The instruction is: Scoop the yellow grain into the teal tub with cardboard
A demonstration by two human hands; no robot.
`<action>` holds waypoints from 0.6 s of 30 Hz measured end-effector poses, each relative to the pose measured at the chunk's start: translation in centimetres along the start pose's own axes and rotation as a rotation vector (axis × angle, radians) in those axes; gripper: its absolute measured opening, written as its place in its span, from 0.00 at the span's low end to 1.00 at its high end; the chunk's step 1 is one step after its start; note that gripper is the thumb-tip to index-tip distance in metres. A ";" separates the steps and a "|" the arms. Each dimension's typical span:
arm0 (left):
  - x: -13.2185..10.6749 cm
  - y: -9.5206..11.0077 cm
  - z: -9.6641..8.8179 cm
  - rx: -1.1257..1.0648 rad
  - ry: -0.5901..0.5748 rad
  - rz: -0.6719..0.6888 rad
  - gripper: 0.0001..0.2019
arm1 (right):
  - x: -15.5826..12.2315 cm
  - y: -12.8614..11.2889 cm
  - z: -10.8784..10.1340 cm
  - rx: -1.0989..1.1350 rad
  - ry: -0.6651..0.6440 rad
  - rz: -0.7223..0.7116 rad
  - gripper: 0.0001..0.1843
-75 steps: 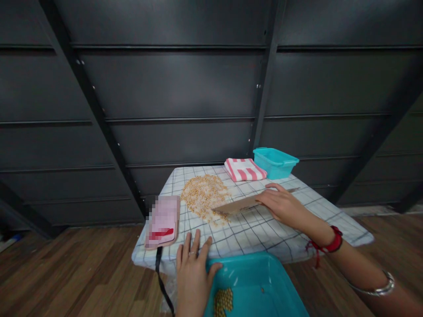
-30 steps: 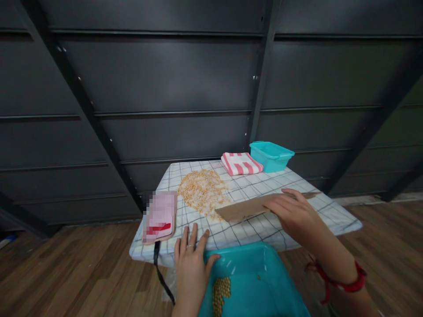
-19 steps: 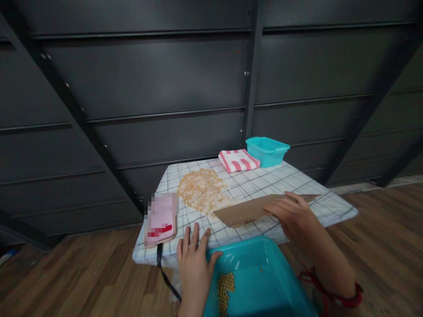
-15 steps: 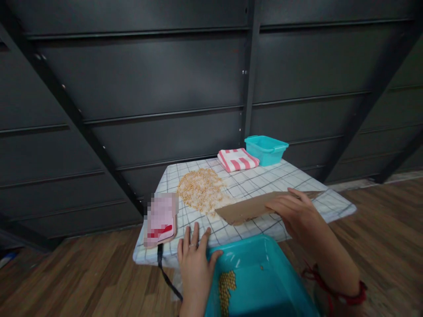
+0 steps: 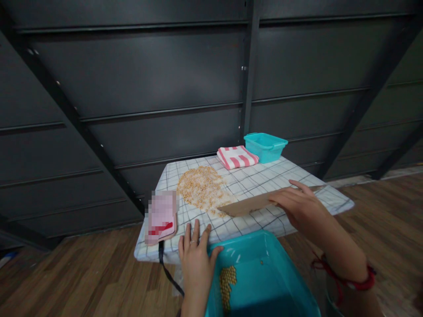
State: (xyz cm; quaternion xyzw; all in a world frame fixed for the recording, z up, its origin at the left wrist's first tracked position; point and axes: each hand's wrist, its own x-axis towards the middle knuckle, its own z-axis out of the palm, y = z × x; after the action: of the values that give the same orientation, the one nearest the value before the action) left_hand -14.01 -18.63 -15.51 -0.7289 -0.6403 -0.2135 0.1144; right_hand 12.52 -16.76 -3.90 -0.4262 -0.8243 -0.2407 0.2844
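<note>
dark metal wall panels stand behind a small table (image 5: 297, 176) covered in a white checked cloth, on a wooden floor. the right hand (image 5: 300, 209), a red band (image 5: 360, 281) at its wrist, grips a cardboard strip (image 5: 251, 204) with its fingers folded over the top edge. the strip stands on edge on the cloth, its far end touching a spread of yellow grains (image 5: 201, 189). the left hand (image 5: 194, 259) lies open and flat at the near table edge, thumb against the rim of a big teal tub (image 5: 238, 240) that holds a few grains (image 5: 228, 281). just beside it lies a pink flat thing (image 5: 161, 215), blurred so no writing can be read, with a black strap (image 5: 167, 270) hanging down. a striped towel (image 5: 237, 157) and a small teal tub (image 5: 265, 147) sit at the far edge.
</note>
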 end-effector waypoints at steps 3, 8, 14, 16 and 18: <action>0.1 0.3 -0.2 0.007 0.002 -0.008 0.22 | 0.3 0.4 -0.1 -0.019 -0.049 -0.048 0.21; 0.1 0.3 -0.2 0.025 0.005 -0.002 0.22 | 0.7 1.0 -0.1 -0.020 -0.099 -0.128 0.20; -0.1 0.0 0.2 0.024 0.011 0.013 0.22 | 0.9 1.5 -1.3 -0.017 -0.142 -0.180 0.20; 0.0 0.1 0.1 0.013 0.011 0.008 0.22 | 1.0 1.6 -1.6 -0.018 -0.152 -0.187 0.19; 0.1 0.2 0.0 0.001 0.005 -0.003 0.22 | 1.1 1.7 -1.7 -0.021 -0.148 -0.184 0.19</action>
State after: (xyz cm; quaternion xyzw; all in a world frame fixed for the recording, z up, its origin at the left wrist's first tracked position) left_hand -13.77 -18.60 -15.44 -0.7273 -0.6414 -0.2151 0.1157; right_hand 13.85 -16.39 -1.69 -0.3684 -0.8761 -0.2421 0.1950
